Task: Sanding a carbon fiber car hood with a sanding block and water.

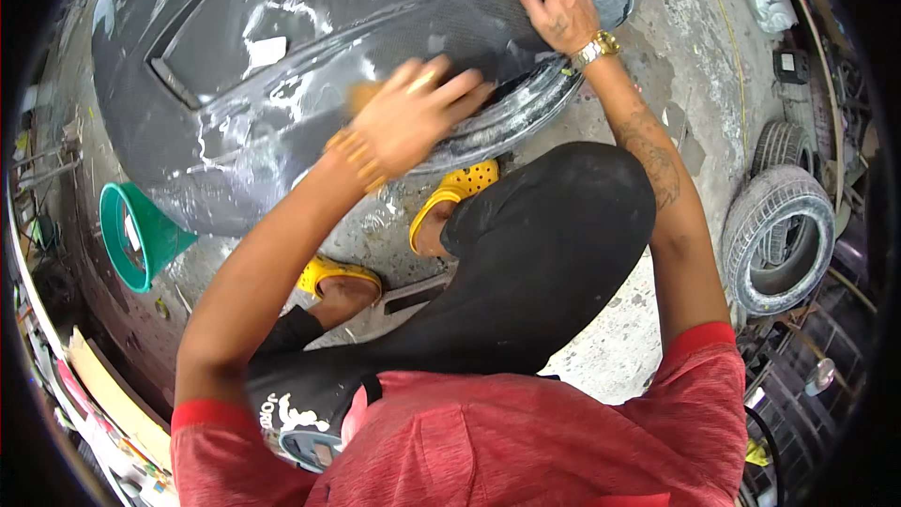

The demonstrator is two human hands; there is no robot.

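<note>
Over the large black, white-streaked, wet-looking panel [328, 61], the blurred left hand [413, 117] covers a brownish-orange pad [361, 96] toward the panel's near edge, grip impossible to tell, while the right hand [561, 7] spreads, clasping nothing, at the panel's right end, where slickness could make either palm skid.

Scene's bright, with white glare streaks on the glossy black textured panel [375, 19], pale speckled concrete floor [605, 343] nearly blown out right of centre, bare left hand [413, 117] motion-blurred, fisheye rim bent and vignetted black.
</note>
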